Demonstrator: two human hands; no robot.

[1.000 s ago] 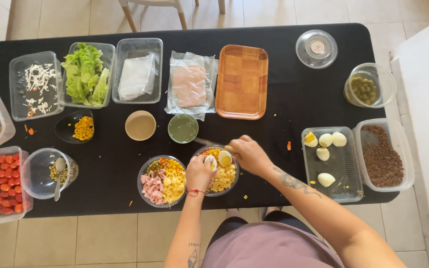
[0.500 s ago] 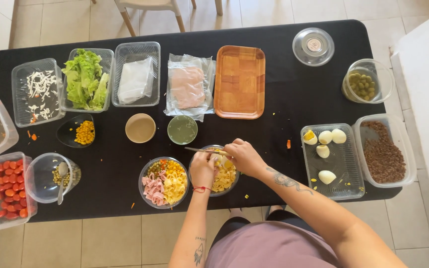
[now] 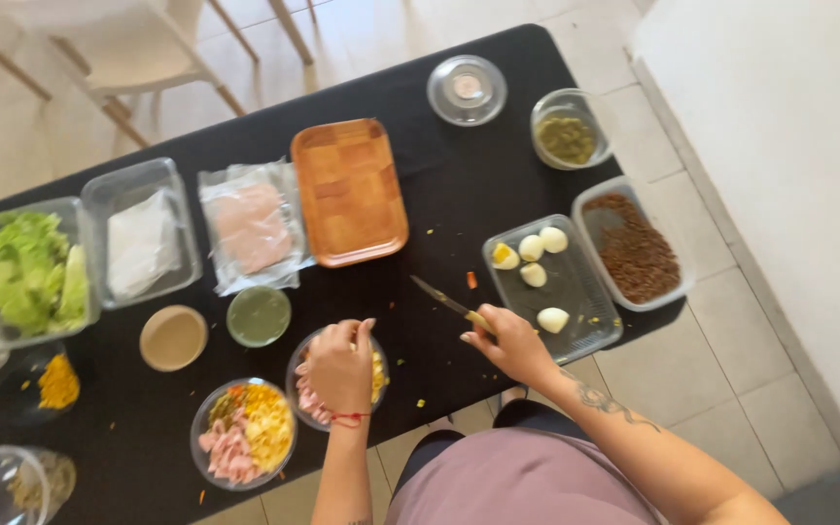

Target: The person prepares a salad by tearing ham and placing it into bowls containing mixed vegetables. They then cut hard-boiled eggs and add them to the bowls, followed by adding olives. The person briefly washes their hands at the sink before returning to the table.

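Knife: the right hand point(image 3: 509, 342) holds a small knife point(image 3: 451, 303) with a yellow handle, just left of the clear tray point(image 3: 576, 292) of boiled eggs point(image 3: 542, 243).
Knife pointing: the blade tip points up and to the left in the head view, toward the wooden tray point(image 3: 347, 190). Its long line runs from the hand at the lower right to the tip at the upper left, lying low over the black tabletop point(image 3: 439, 194).
Right grip: the fingers are curled tight around the handle, so this hand is closed on the knife.
Left hand: the left hand point(image 3: 339, 365) sits on top of a round clear bowl point(image 3: 376, 374) of yellow and pink bits.
Left grip: the fingers are bent down over the food. I cannot tell if they pinch something, because the back of the hand hides it.
Second bowl: a round bowl point(image 3: 243, 433) with ham, corn and green bits sits just to the left of the first one, close to the tabletop edge.
Nearby: a green sauce cup point(image 3: 259, 315) and a tan cup point(image 3: 173, 337) sit above the bowls. Lettuce point(image 3: 26, 272) is in a box at the far left.
Doing it well: I think it is best to keep the sharp tip turned away from the left hand, and to hold the knife flat and low so it does not bump the bowls.
Care: small food bits lie on the tabletop, so slow moves look safest.
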